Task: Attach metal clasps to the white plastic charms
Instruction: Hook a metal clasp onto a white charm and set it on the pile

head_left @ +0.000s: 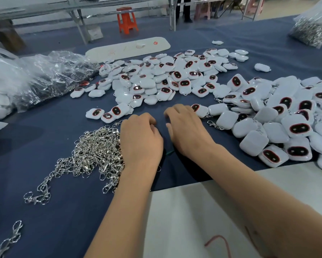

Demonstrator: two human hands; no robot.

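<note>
A heap of silver metal clasps [97, 149] lies on the blue cloth [63, 205] at the left. My left hand [139, 140] rests at the heap's right edge, knuckles up and fingers curled under; anything they hold is hidden. My right hand [186, 131] lies on the cloth beside it, its fingers spread and relaxed, holding nothing. Its far side is close to a white charm [200, 109] with a dark oval face. Loose white plastic charms [165, 77] are scattered across the middle. A second pile of charms [287, 125] at the right has some clasps showing among it.
A clear plastic bag [44, 77] of dark parts sits at the left. Another bag of metal parts [311, 28] is at the far right. A white board [128, 48] lies behind the charms. Bare white tabletop [184, 220] with a red cord [218, 241] is nearest me.
</note>
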